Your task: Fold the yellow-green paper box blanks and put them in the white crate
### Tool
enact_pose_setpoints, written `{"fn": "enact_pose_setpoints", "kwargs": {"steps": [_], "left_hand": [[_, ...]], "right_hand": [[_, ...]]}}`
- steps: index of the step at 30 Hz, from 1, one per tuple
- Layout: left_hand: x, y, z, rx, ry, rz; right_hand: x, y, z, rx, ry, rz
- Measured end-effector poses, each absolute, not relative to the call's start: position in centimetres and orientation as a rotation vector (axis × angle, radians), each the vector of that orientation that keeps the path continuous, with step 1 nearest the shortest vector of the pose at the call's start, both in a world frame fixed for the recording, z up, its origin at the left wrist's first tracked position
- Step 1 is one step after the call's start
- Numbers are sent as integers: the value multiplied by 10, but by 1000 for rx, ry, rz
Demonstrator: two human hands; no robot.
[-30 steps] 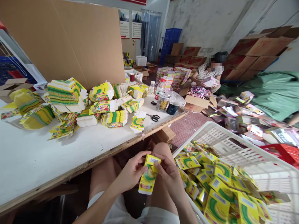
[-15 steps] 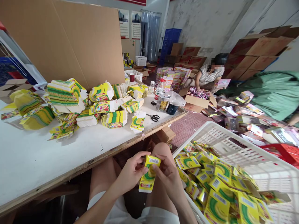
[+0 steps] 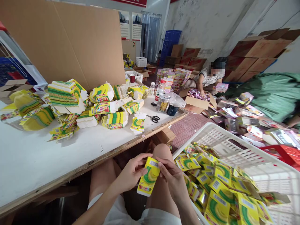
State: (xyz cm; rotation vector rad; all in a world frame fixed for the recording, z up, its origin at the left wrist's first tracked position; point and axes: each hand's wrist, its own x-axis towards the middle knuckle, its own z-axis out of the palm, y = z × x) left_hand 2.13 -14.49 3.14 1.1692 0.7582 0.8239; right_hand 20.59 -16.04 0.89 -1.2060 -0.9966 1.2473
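Observation:
Above my lap I hold a small yellow carton (image 3: 149, 178) with a green swirl and a barcode near its upper end. My left hand (image 3: 134, 171) pinches its left edge between thumb and fingers. At the top right corner, the fingers of my right hand (image 3: 170, 172) close on the same carton. To my right, a white plastic basket (image 3: 236, 140) holds many matching folded cartons (image 3: 217, 206). Stacks of flat carton blanks (image 3: 114, 120) lie on the white table (image 3: 58, 168) to my left, with a small loose bunch (image 3: 138, 122) near the edge.
Black-handled scissors (image 3: 154, 118), a clear jar (image 3: 162, 103), a dark cup (image 3: 172, 109) and bottles (image 3: 159, 90) stand near the table's corner. A cardboard sheet (image 3: 70, 40) rises behind the stacks. Across the floor, a person (image 3: 208, 78) sits by an open box (image 3: 194, 104) and scattered pink cartons.
The carton in my hands has tilted, its lower end swinging left. My right thumb has moved from its face up to the top right corner. The other person's hands have shifted.

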Motion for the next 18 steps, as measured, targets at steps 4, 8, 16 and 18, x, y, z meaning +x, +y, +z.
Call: {"fn": "enact_pose_setpoints", "kwargs": {"steps": [4,8,16,18], "left_hand": [[25,-147,28,1150,809,870],[27,-148,23,1187,854,903],[26,-138,33,1328,943,1010],[28,-137,32,1341,979,1043]], "right_hand": [[207,-159,10,-1250,-1062,1166],[208,-158,9,-1262,-1090,1171],[204,-158,6,-1276,-1045,1198],[202,-159,7,-1283,-1061,1162]]}}
